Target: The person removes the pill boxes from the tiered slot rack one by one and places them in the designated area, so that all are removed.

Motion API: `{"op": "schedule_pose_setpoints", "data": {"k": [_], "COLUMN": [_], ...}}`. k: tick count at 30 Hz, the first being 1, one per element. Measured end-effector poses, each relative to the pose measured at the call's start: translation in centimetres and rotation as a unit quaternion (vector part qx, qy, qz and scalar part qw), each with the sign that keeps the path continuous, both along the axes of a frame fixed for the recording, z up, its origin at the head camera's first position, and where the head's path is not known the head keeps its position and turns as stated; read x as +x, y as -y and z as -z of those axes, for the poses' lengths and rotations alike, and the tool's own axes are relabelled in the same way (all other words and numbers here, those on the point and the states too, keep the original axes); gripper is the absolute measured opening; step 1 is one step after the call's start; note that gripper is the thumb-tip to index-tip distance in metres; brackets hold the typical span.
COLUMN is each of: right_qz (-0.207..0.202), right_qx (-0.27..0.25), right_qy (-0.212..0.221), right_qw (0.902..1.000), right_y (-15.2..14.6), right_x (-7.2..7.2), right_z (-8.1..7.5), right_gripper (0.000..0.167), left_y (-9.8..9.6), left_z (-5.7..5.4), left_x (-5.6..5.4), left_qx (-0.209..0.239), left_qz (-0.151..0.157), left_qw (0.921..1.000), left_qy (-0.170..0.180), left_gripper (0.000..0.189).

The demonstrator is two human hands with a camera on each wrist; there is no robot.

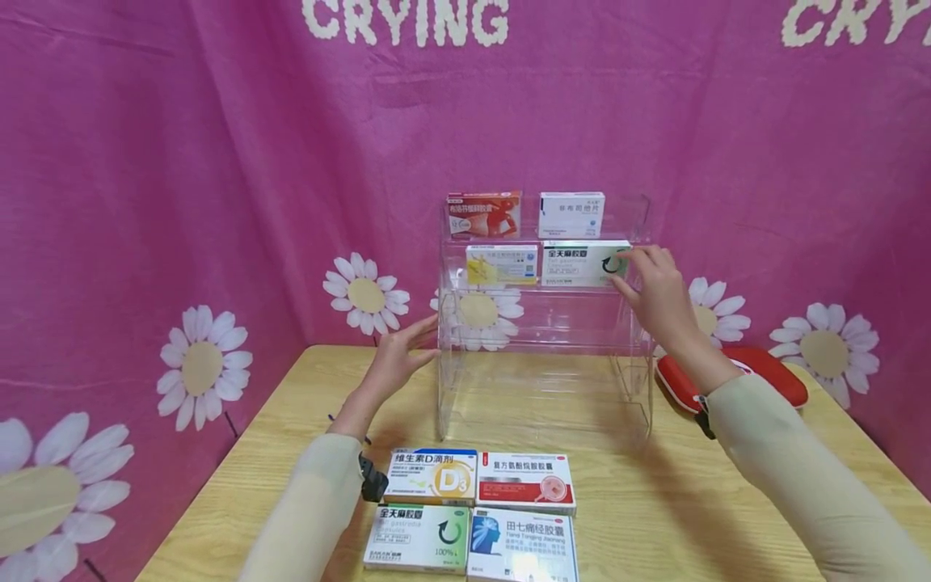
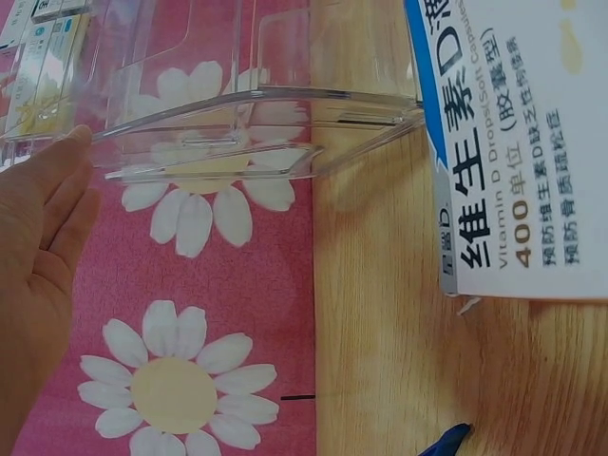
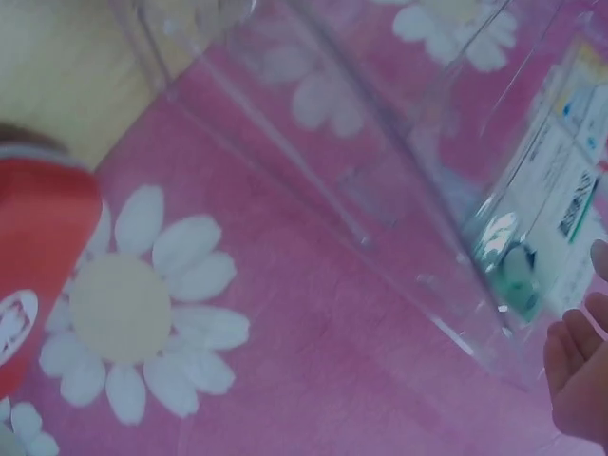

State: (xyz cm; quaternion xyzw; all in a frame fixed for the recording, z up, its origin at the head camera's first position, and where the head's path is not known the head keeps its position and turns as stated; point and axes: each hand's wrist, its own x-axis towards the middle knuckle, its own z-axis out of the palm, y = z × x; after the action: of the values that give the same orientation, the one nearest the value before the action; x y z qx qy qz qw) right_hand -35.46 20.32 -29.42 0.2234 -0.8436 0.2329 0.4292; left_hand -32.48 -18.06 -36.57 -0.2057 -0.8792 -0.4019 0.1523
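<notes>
My right hand [image 1: 662, 299] holds the right end of a white and green medicine box [image 1: 575, 267], thumb at its front and index finger near its top edge. That box stands on the second tier of a clear acrylic display rack [image 1: 445, 388], beside a white and yellow box [image 1: 502, 265]. On the top tier are a red box [image 1: 484, 215] and a white box [image 1: 571, 215]. My left hand [image 1: 396, 356], fingers extended, touches the rack's left side. In the left wrist view, a fingertip of that hand [image 2: 43, 247] meets the rack's edge.
On the wooden table [image 1: 291, 453], before the rack, lie a vitamin D box [image 1: 414, 481], a red and white box [image 1: 520, 470], another green and white box [image 1: 407, 529] and a blue and white box [image 1: 527, 550]. Right of the rack sits a red case [image 1: 774, 384]. A pink curtain [image 1: 327, 162] hangs behind.
</notes>
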Motion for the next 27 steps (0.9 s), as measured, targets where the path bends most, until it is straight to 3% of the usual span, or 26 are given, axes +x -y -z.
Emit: {"op": "schedule_pose_setpoints", "data": {"k": [7,15,27], "right_qz": [0.054,0.096,0.104], "right_qx": [0.060,0.146,0.118], "right_qy": [-0.022,-0.089,-0.052], "right_qw": [0.9965,0.9806,0.9862], "right_y": [-0.3,0.3,0.9], "right_x": [-2.2,-3.9,-4.0], "right_z": [-1.1,-1.4,-1.5], "right_gripper": [0.035,0.032,0.032], "left_y": [0.0,-0.1,0.0], "left_z": [0.1,0.2,0.4], "left_x": [0.0,0.0,-0.1], "left_qx": [0.010,0.012,0.015], "left_qz": [-0.001,-0.002,0.004], "left_qw": [0.9999,0.9999,0.9998], "left_qy": [0.011,0.007,-0.010], "left_gripper": [0.060,0.059,0.058]}}
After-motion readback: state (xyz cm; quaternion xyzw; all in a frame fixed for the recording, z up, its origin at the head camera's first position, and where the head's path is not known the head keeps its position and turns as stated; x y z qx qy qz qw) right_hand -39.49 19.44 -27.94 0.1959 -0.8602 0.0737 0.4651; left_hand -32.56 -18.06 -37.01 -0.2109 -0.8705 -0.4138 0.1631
